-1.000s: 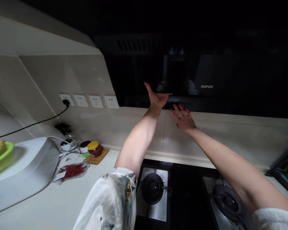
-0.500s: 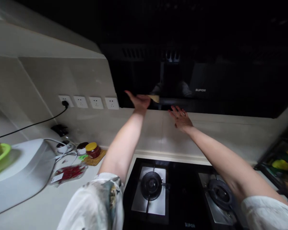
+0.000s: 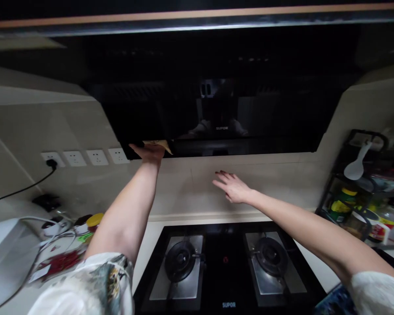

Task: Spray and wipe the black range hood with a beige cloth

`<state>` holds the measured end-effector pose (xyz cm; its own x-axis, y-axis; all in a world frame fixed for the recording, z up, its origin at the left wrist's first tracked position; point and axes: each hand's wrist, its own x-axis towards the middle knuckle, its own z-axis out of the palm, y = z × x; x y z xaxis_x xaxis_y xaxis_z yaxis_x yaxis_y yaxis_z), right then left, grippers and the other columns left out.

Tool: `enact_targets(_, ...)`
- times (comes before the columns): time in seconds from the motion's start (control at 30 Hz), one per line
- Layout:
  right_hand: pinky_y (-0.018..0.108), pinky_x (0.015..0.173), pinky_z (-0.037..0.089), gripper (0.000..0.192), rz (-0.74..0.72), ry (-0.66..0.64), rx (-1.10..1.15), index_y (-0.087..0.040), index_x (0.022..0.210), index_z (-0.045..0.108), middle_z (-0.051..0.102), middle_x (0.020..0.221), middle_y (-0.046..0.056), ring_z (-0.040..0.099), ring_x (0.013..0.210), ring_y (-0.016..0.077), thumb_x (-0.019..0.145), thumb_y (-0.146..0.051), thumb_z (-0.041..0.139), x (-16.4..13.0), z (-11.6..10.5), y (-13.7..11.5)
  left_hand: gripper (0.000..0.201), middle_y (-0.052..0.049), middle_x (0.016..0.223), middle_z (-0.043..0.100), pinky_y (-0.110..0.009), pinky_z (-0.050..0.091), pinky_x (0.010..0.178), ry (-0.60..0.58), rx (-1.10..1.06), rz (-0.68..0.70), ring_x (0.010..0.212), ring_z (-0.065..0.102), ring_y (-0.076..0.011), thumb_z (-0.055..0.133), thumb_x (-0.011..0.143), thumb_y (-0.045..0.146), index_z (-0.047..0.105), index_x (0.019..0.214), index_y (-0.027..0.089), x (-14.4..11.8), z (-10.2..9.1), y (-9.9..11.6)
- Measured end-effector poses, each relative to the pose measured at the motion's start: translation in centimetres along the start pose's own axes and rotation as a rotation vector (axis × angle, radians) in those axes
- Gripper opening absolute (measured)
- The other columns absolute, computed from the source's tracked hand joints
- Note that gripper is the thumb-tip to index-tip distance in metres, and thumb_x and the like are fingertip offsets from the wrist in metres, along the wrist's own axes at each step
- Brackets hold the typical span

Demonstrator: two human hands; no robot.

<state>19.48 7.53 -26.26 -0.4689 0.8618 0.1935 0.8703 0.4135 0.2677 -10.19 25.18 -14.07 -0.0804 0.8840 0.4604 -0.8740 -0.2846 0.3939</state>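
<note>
Head view: looking down over a gas hob and up to a black range hood.
Hob (image 3: pixel 225 262): nearest, black glass set in the table, with a left burner (image 3: pixel 180 261) and a right burner (image 3: pixel 271 256).
Table (image 3: pixel 144 245): pale, to the left of the hob; a yellow-lidded jar (image 3: pixel 94 221) and a packet of red chillies (image 3: pixel 57 264) lie on it near a white appliance (image 3: pixel 3 253).
Right hand (image 3: pixel 232 187): grip open and empty, fingers spread, flat against the pale wall tile (image 3: pixel 282 183) above the hob.
Left hand (image 3: pixel 150 152): raised higher, grip closed on a yellowish cloth (image 3: pixel 160 144), pressed to the lower left edge of the hood.
Range hood (image 3: pixel 216 113): dark and glossy, farthest back.
Sockets (image 3: pixel 85 157): a row on the wall, left of the left hand, one with a black plug.
Rack (image 3: pixel 361 192): at far right, holding bottles and a white spoon.
</note>
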Motion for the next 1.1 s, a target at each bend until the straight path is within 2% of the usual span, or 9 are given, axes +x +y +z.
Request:
enact_targets(0.07,0.057,0.125,0.036,0.085,-0.043,-0.035,0.028,-0.020,0.169,0.037,0.015,0.175,0.018,0.019,0.163,0.0365,0.090,-0.014,0.068,-3.5,1.2,1.4,0.109,0.004,0.116,0.081,-0.053,0.039,0.126,0.011,-0.057,0.016,0.146,0.052,-0.0268,-0.021,0.091,0.079,0.071,0.133,0.038,-0.4,2.3,-3.5)
enact_targets(0.17,0.060,0.126,0.035,0.085,-0.043,-0.083,0.087,-0.022,0.169,0.037,0.013,0.176,0.017,0.020,0.163,0.0368,0.089,-0.012,0.065,-9.1,2.2,4.1,0.100,0.000,0.126,0.078,-0.043,0.042,0.124,0.027,-0.111,-0.039,0.147,0.052,-0.0232,-0.008,0.096,0.083,0.069,0.139,0.037,-1.6,7.0,-11.3)
enact_targets(0.33,0.060,0.124,0.037,0.081,0.102,-0.139,0.222,-0.021,0.168,0.040,0.017,0.175,0.020,0.033,0.159,0.0377,0.090,-0.010,0.059,-18.8,3.0,9.8,0.085,-0.006,0.134,0.074,-0.045,0.052,0.116,-0.056,-0.175,-0.128,0.143,0.057,-0.0259,0.010,0.101,0.083,0.064,0.146,0.036,-6.0,15.9,-23.9)
enact_targets(0.5,0.063,0.127,0.033,0.080,0.280,-0.309,0.307,-0.019,0.168,0.041,0.019,0.174,0.021,0.033,0.158,0.0411,0.090,-0.011,0.060,-26.9,4.4,14.3,0.076,-0.006,0.139,0.071,-0.047,0.052,0.117,-0.222,-0.268,-0.211,0.143,0.057,-0.0264,0.021,0.103,0.079,0.059,0.152,0.035,-10.2,23.0,-32.5)
enact_targets(0.63,0.063,0.127,0.033,0.079,0.360,-0.337,0.343,-0.018,0.168,0.042,0.024,0.172,0.023,0.035,0.157,0.0413,0.091,-0.013,0.061,-30.2,6.2,16.4,0.064,-0.007,0.148,0.066,-0.049,0.050,0.119,-0.258,-0.338,-0.297,0.146,0.054,-0.0283,0.039,0.106,0.070,0.054,0.156,0.034,-12.1,26.9,-38.5)
enact_targets(0.7,0.061,0.128,0.033,0.079,0.363,-0.321,0.359,-0.017,0.167,0.042,0.025,0.171,0.023,0.035,0.157,0.0400,0.090,-0.013,0.061,-31.2,7.0,17.0,0.061,-0.006,0.151,0.063,-0.048,0.049,0.120,-0.242,-0.355,-0.294,0.148,0.053,-0.0284,0.045,0.106,0.069,0.053,0.157,0.035,-12.6,28.0,-40.3)
enact_targets(0.8,0.058,0.130,0.033,0.078,0.359,-0.310,0.401,-0.015,0.166,0.044,0.025,0.171,0.023,0.033,0.159,0.0381,0.091,-0.013,0.061,-32.7,7.7,17.4,0.061,-0.004,0.152,0.062,-0.046,0.049,0.120,-0.232,-0.316,-0.265,0.148,0.052,-0.0275,0.043,0.105,0.071,0.054,0.155,0.038,-13.0,28.2,-40.9)
enact_targets(0.97,0.049,0.131,0.034,0.076,0.376,-0.354,0.456,-0.012,0.166,0.044,0.023,0.172,0.022,0.030,0.161,0.0348,0.091,-0.012,0.060,-34.4,8.1,17.8,0.070,-0.007,0.148,0.065,-0.046,0.051,0.116,-0.271,-0.150,-0.227,0.146,0.054,-0.0264,0.034,0.102,0.080,0.056,0.152,0.036,-12.6,26.8,-38.9)
enact_targets(1.1,0.044,0.131,0.035,0.071,0.388,-0.373,0.509,-0.009,0.165,0.045,0.018,0.174,0.021,0.033,0.160,0.0333,0.095,-0.015,0.057,-34.1,7.4,17.9,0.085,-0.013,0.141,0.066,-0.044,0.048,0.115,-0.301,-0.046,-0.167,0.142,0.054,-0.0249,0.023,0.100,0.085,0.058,0.148,0.024,-11.7,24.8,-36.9)
